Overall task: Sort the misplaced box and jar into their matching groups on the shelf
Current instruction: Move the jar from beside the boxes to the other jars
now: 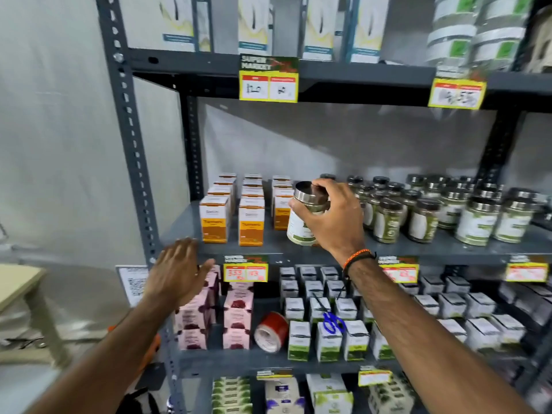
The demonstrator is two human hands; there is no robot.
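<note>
My right hand grips a jar with a silver lid and a white and green label, held by its top and tilted just above the middle shelf. The jar is in front of the third row of orange and white boxes. To its right stand many similar jars with dark and silver lids. My left hand is open, fingers spread, at the front left edge of the same shelf, holding nothing. I cannot pick out a misplaced box.
Below are pink boxes, a red tape roll, blue-handled scissors lying on green and white boxes. Yellow price tags hang on shelf edges. The grey upright post is at left, a beige table beyond it.
</note>
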